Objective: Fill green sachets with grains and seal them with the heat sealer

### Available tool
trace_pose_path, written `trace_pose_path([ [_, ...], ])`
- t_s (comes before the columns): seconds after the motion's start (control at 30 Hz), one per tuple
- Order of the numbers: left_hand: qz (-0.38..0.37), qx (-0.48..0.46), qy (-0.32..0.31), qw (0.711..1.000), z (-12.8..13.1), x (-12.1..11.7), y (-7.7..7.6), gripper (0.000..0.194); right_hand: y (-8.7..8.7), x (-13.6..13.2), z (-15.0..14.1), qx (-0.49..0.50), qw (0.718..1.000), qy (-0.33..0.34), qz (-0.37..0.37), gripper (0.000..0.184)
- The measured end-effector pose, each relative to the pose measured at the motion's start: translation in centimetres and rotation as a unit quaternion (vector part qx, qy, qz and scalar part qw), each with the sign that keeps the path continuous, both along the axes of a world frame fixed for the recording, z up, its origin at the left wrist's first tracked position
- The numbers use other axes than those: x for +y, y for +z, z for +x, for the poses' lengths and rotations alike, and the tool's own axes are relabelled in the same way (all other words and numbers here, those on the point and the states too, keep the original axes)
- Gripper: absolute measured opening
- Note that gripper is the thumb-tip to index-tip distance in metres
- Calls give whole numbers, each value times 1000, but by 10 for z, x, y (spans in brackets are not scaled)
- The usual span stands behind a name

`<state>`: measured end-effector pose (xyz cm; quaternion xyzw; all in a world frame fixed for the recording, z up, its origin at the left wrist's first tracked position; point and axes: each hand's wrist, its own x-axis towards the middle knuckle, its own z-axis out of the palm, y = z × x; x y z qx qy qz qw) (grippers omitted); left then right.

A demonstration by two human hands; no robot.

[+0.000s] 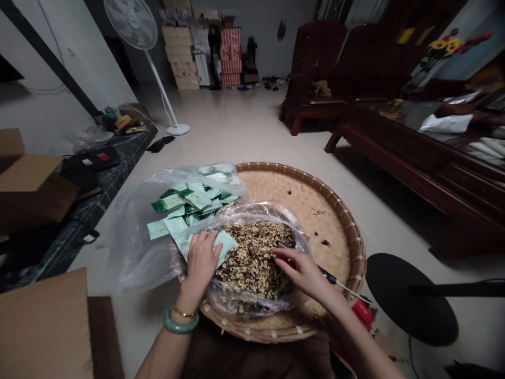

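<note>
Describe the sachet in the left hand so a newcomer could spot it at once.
Find the large round woven bamboo tray. At its left lies a heap of green sachets. The pale green sachet gripped in the left hand, alone over the dried mix, is it.

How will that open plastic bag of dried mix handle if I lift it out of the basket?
The thin clear plastic bag looks floppy, so it would probably sag and could spill from its open mouth unless gathered first. The loose dried mix looks granular, so it will likely shift and pour easily. The woven bamboo basket is shallow, so it might catch little.
</note>
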<state>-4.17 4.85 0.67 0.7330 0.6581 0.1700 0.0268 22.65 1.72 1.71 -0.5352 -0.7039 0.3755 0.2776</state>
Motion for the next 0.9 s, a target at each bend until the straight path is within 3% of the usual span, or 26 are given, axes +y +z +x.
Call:
trace_pose_path([
  [0.4,-32,-30,10,999,-1,5,-3,19,4,-4,-18,6,999,47,12,26],
  [0.5,-29,-39,0,999,-3,7,-3,24,5,-5,-23,4,998,56,14,26],
  [0.63,2,-39,-35,999,-4,9,0,11,5,-5,-27,6,997,67,33,24],
  [0.73,54,-86,-62,993,-2,5,8,14,6,-4,-34,21,995,41,90,24],
  [0.9,69,-249,-108,960,18,-12,27,15,14,2,-55,9,959,1,283,45],
])
